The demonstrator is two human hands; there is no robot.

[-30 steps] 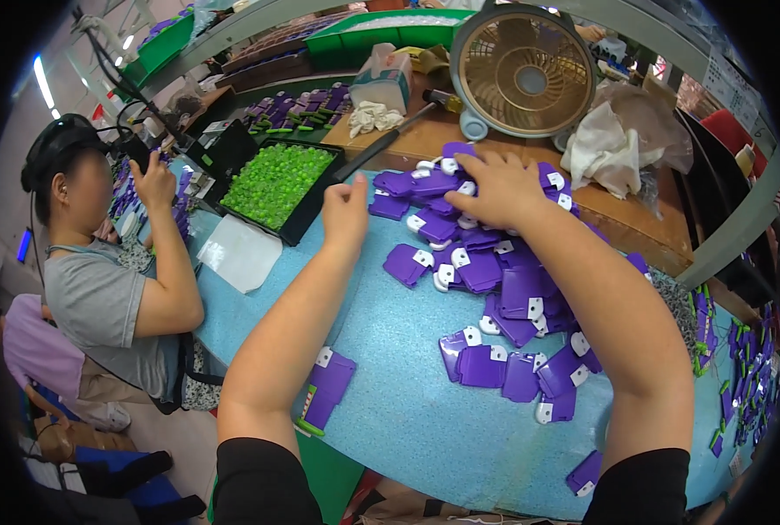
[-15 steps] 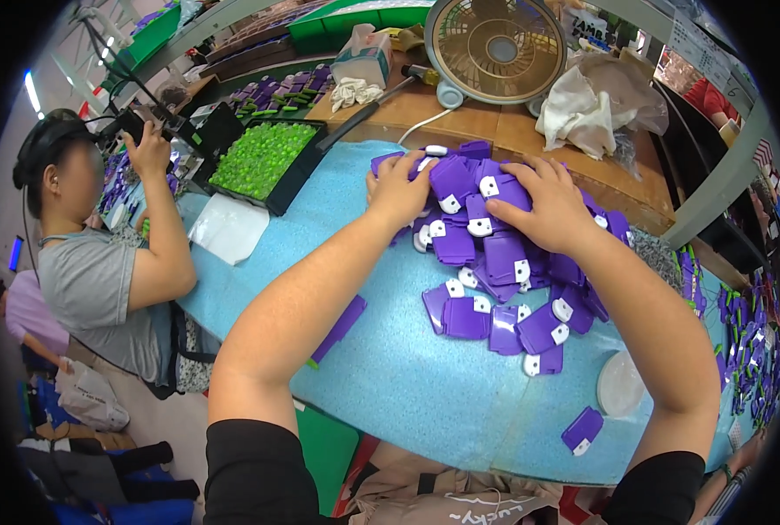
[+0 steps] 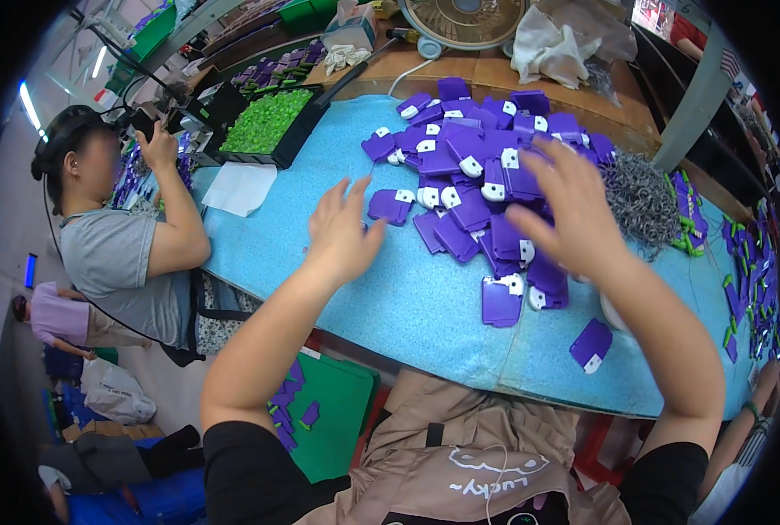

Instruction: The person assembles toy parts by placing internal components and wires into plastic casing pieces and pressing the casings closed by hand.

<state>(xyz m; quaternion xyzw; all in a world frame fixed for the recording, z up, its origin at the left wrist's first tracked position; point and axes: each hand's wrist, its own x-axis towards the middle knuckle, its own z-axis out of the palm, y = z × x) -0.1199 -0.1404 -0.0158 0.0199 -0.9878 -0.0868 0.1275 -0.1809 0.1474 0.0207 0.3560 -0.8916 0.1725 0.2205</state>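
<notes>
Grey tangle [image 3: 642, 201] beside purple pieces [image 3: 470, 210]

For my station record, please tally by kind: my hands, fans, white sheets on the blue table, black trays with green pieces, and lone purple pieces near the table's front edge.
Hands (left hand, right hand): 2
Fan: 1
White sheet: 1
Black tray with green pieces: 1
Lone purple piece: 1
Total: 6

One wide fisheye view from head height, downward and forward onto the blue tabletop [image 3: 394, 302] close below
</notes>
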